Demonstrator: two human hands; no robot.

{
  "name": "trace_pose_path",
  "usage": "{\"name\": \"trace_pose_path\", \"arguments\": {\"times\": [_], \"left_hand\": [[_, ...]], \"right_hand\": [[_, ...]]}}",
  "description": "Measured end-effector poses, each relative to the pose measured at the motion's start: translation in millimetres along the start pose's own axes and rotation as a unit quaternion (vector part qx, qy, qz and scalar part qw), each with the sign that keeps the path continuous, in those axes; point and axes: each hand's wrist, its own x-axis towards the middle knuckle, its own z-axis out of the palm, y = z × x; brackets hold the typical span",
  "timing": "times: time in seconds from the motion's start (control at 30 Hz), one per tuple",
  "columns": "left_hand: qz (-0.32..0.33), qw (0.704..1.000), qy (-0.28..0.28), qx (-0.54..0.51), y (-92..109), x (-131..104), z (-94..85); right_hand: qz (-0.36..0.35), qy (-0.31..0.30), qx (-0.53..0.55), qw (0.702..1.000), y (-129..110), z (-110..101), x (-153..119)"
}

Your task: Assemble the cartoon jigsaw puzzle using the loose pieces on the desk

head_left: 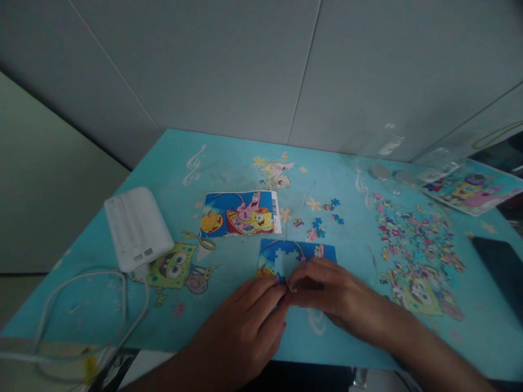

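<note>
A partly assembled blue jigsaw (268, 250) lies on the turquoise table, with a gap in its middle. My left hand (255, 321) rests at its lower left edge, fingers pressed together near the puzzle. My right hand (333, 288) is over its lower right part, thumb and fingers pinched on a small puzzle piece (291, 286). The fingertips of both hands nearly meet. Above the jigsaw lies a reference picture card (241, 214) with cartoon figures. Several loose blue and pink pieces (318, 227) are up and to the right. The hands hide the jigsaw's lower part.
A white power bank (139, 228) with a white cable (122, 305) lies at left. At right are a heap of loose pieces (420, 234), a dark phone (500, 269), a cartoon picture board (474, 188) and clear bottles (443, 163). A grey wall (229, 65) stands behind the table (163, 163).
</note>
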Motion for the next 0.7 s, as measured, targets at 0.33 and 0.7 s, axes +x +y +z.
{"name": "trace_pose_path", "arguments": {"times": [0.33, 0.7], "left_hand": [[0.003, 1.000, -0.002, -0.009, -1, 3, -0.4], [0.004, 1.000, -0.013, -0.005, -1, 3, -2.2]], "right_hand": [[0.079, 0.027, -0.024, 0.996, 8, -7, -8], [0.085, 0.034, -0.058, 0.994, 14, 1, -8]]}}
